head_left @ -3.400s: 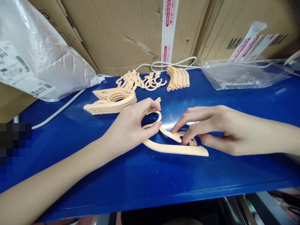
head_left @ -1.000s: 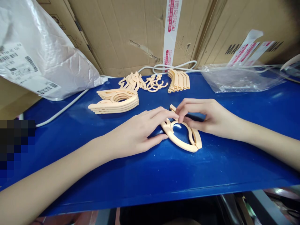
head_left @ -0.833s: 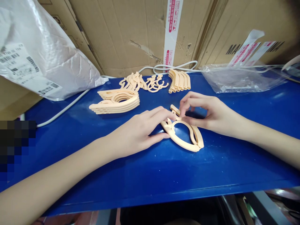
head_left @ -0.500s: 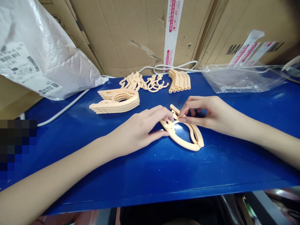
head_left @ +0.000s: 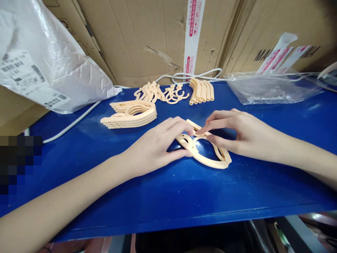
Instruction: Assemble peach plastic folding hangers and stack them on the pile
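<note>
A cream plastic folding hanger [head_left: 210,162] lies folded on the blue table, its arms forming a loop. My left hand [head_left: 160,144] grips its left end, thumb at the near side and fingers over the top. From the other side my right hand [head_left: 229,131] presses its fingertips on the far arm, with the thumb against the same arm. A stack of similar folded hangers [head_left: 131,119] sits to the left. Loose cream hooks [head_left: 150,92] lie behind it, and a row of curved hanger arms [head_left: 202,91] is at the back.
A white shipping bag [head_left: 60,66] with labels stands at the left. Cardboard boxes [head_left: 137,38] line the back of the blue table [head_left: 168,200]. A clear plastic bag [head_left: 268,89] lies at the back right, and a white cable [head_left: 73,124] runs along the left and rear.
My right fingers have shifted along the hanger's far arm and are spread more. The far arm has turned slightly, and the hanger has moved a little to the right.
</note>
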Demonstrator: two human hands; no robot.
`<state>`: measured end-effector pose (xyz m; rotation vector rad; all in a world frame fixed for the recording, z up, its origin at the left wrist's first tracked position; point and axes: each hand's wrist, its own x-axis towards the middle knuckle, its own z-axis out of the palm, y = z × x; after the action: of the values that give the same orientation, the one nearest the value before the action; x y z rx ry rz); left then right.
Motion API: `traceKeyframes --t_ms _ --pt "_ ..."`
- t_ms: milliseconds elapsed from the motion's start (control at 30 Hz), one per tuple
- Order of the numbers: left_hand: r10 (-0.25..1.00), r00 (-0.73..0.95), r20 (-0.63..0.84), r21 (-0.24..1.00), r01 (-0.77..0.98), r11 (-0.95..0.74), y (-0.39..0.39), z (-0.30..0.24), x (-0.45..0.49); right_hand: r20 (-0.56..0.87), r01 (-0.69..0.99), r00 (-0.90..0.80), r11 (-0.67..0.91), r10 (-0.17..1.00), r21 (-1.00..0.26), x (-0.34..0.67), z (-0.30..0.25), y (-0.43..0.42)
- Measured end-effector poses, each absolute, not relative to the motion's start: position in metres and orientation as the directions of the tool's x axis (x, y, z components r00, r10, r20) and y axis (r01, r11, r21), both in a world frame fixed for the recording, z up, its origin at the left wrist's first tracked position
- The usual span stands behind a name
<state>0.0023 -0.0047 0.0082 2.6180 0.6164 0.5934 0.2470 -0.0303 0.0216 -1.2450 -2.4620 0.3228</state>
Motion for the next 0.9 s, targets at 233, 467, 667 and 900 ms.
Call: traceKeyframes --t_ms 233,467,667,900 --pt "0.564 0.784 0.26 0.442 0.422 -0.792 -0.007 0.005 0.003 0.134 0.554 -0.496 0.432 0.858 -0.712 0.243 0.023 -0.031" --pt "0.483 0.838 0.253 0.382 0.372 -0.846 -0.008 0.009 0.002 0.037 0.384 -0.44 0.225 0.897 -0.896 0.245 0.019 -0.025" --pt "0.467 0.784 0.408 0.232 0.406 -0.884 -0.003 0.012 0.0 -0.13 0.546 -0.514 0.207 0.848 -0.812 0.257 0.028 -0.018" --pt "0.47 0.761 0.447 0.176 0.44 -0.881 -0.001 0.015 -0.002 -0.239 0.433 -0.527 0.015 0.816 -0.902 0.259 0.035 -0.018"
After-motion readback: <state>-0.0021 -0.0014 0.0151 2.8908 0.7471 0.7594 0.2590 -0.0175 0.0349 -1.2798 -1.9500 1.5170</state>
